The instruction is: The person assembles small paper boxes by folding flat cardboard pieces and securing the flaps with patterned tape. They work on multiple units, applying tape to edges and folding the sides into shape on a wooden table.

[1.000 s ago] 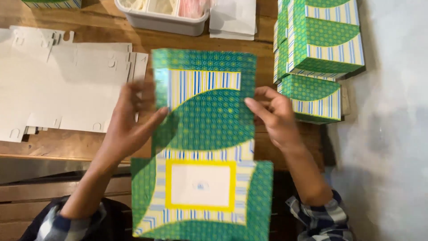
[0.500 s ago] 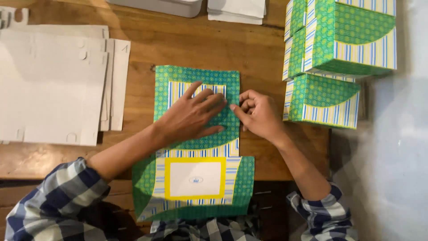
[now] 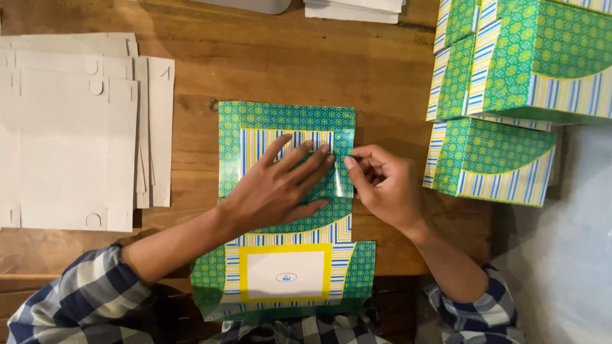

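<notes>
The green patterned box blank (image 3: 287, 210) is pressed flat near the counter's (image 3: 268, 70) front edge by the left hand (image 3: 280, 185), fingers spread, while its right flap is pinched by the right hand (image 3: 382, 188); creasing seems in hand, so firm pressure along the fold is called for.

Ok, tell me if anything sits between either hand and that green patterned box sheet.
Nothing visible does. The left hand lies flat on the green patterned sheet, and the right hand pinches its right edge. The grey card stack lies apart to the left.
</notes>
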